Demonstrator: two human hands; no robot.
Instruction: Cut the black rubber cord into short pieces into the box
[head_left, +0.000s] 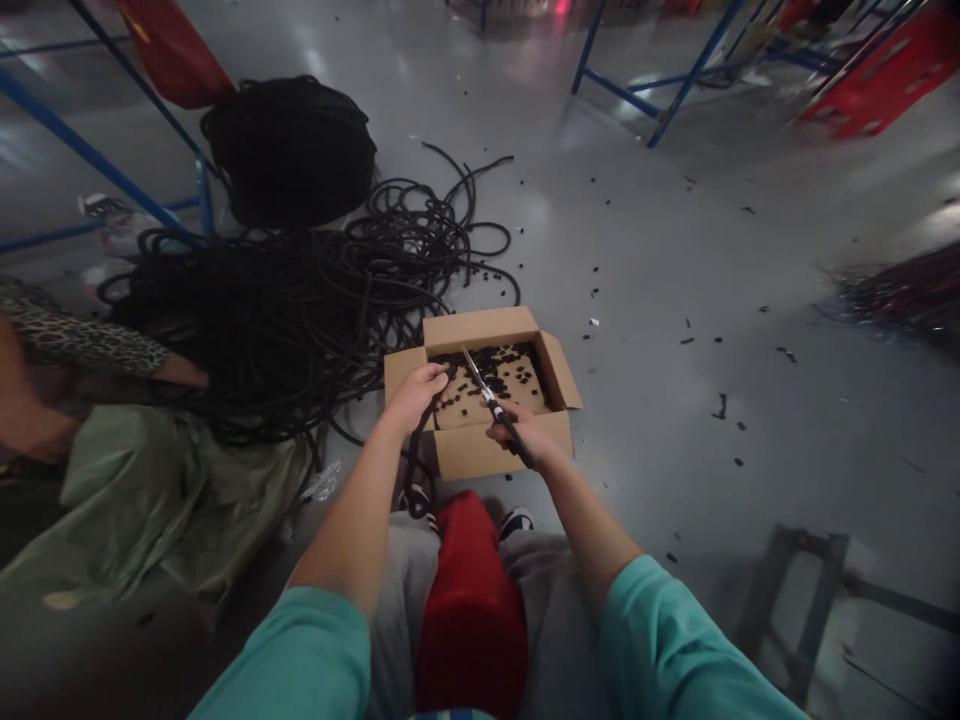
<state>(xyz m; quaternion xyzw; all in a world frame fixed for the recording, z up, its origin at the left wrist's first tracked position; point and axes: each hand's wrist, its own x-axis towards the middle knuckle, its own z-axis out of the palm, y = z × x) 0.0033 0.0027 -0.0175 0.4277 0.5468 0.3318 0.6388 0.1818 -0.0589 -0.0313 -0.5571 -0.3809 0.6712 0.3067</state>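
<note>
My left hand [418,394] is closed around a length of black tubing [421,440], just over the left side of an open cardboard box [487,455]. The tubing hangs down from my fingers in front of the box's left corner. In my right hand [525,432] is a pair of shears [491,398] with silver blades and a black handle. The blades point away from me over the box, and a gap separates them from my left hand. Many short black cut pieces [517,375] lie scattered on the box's bottom.
Tangled black tubing [322,300] spreads on the floor at left, below a large black coil [292,150]. Another person's arm [37,420] is beside green sheeting [172,490]. A red object [472,610] stands between my legs. Blue metal frames [652,100] and black scraps [721,408] are around.
</note>
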